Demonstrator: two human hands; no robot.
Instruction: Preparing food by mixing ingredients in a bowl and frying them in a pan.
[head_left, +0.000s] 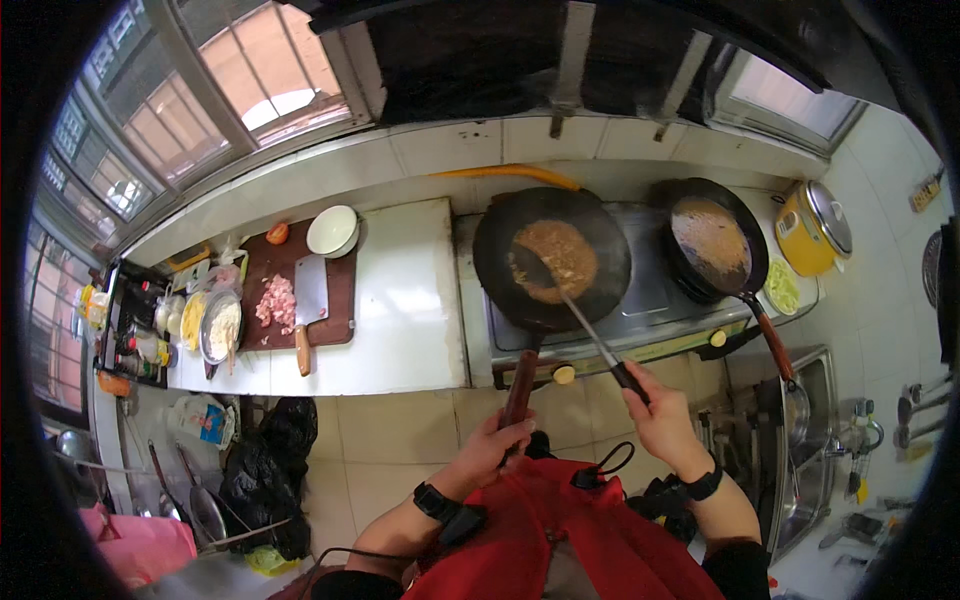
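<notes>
A black wok (495, 255) sits on the left side of the gas stove (645, 292), its wooden handle pointing at me. My left hand (502, 442) is wrapped around that handle. Brown, saucy food (574, 259) covers the wok's bottom, and some steam seems to blur it. In my right hand (660, 416) is the black grip of a metal spatula (589, 321); the blade lies in the food, partly hidden by it. To the right stands a black frying pan (757, 259) holding browned, bubbling food (709, 236).
On the left counter (409, 300), a cutting board (341, 285) bears a cleaver (311, 289), chopped raw meat (276, 304), a tomato (277, 233) and a white bowl (332, 231). A yellow pot (806, 236) and shredded greens (782, 287) stand far right, above the sink (821, 450). Black bags (270, 472) lie lower left.
</notes>
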